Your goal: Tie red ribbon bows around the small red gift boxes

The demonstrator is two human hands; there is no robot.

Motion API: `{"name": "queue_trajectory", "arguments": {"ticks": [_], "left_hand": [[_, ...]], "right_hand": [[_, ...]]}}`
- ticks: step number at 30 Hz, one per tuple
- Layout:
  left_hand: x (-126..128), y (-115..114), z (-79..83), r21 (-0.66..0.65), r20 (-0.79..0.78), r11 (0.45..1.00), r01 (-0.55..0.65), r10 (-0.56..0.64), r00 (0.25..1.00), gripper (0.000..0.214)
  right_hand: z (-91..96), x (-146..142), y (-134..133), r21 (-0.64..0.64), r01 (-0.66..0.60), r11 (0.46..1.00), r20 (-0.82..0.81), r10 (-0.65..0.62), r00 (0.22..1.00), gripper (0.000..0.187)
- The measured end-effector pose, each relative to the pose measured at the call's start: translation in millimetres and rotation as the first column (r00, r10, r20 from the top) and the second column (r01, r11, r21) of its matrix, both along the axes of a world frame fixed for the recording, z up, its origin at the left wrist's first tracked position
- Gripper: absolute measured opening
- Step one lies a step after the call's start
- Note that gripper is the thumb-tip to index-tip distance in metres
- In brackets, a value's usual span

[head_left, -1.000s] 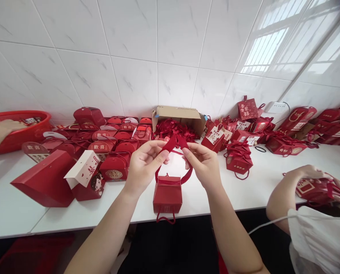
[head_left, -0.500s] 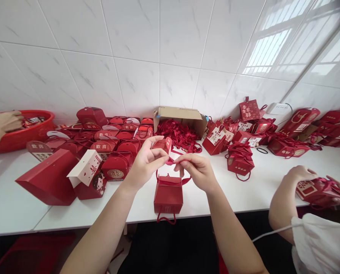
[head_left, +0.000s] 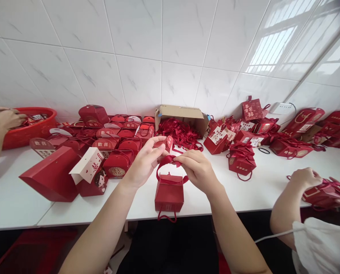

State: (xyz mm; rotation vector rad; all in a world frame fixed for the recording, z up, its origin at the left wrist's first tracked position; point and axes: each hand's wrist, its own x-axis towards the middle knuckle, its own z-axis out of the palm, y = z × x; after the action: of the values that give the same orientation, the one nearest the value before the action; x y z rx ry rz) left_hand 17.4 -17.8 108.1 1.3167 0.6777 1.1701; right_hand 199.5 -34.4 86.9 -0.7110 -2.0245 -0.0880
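A small red gift box point(head_left: 169, 194) with a cord handle stands at the table's front edge, between my forearms. Just above it a dark red ribbon point(head_left: 167, 160) forms a loop. My left hand point(head_left: 148, 160) pinches the ribbon from the left, its fingertips closed. From the right, my right hand point(head_left: 198, 169) grips the ribbon's other part between thumb and fingers. Part of the ribbon hangs down beside the box. Behind my left fingers shows a red box with a rounded tab point(head_left: 170, 144).
Red gift boxes point(head_left: 118, 165) crowd the table on the left. A cardboard carton point(head_left: 184, 112) of ribbons stands by the wall, with bow-tied boxes point(head_left: 242, 161) to its right. A person's hand is over a red basin point(head_left: 29, 135); another person's hands point(head_left: 305, 179) hold a box at right.
The ribbon has gone from stretched between my fingertips to a raised loop above the box. My right hand has turned slightly, its fingers now closer over the ribbon.
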Motion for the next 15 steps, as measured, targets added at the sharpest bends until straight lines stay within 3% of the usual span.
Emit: {"name": "queue_trajectory", "arguments": {"ticks": [3,6,8,9,11,12,15], "left_hand": [[2,-3,-3.6,0.239,-0.083,0.961,-0.137,0.161,0.983,0.056],[1,-3,-11.6,0.536,-0.141,0.778,-0.327,0.464,0.875,0.069],[-6,-2,-20.4,0.628,-0.138,0.665,-0.404,0.606,0.783,0.069],[-12,-1,-26.3,0.641,-0.146,0.638,-0.426,0.647,0.749,0.066],[-27,-1,-42.5,0.636,-0.199,0.629,-0.447,0.693,0.693,0.060],[-35,-2,-52.8,0.616,-0.258,0.652,-0.442,0.697,0.669,0.057],[-62,-7,-90.6,0.565,-0.417,0.690,-0.452,0.712,0.565,0.054]], "right_hand": [[-3.9,-6,-3,-0.050,-0.012,0.999,-0.235,0.000,0.972,0.022],[-12.2,-9,-9,-0.130,0.062,0.990,-0.488,-0.118,0.865,0.019],[-22.8,-5,-15,-0.205,0.140,0.969,-0.567,-0.234,0.790,0.015],[-30.2,0,-19,-0.254,0.185,0.949,-0.574,-0.302,0.761,0.016],[-50.0,15,-27,-0.364,0.281,0.888,-0.535,-0.446,0.717,0.023],[-62.2,25,-31,-0.426,0.328,0.843,-0.493,-0.520,0.697,0.026],[-103.8,56,-45,-0.576,0.477,0.664,-0.335,-0.724,0.603,0.034]]}}
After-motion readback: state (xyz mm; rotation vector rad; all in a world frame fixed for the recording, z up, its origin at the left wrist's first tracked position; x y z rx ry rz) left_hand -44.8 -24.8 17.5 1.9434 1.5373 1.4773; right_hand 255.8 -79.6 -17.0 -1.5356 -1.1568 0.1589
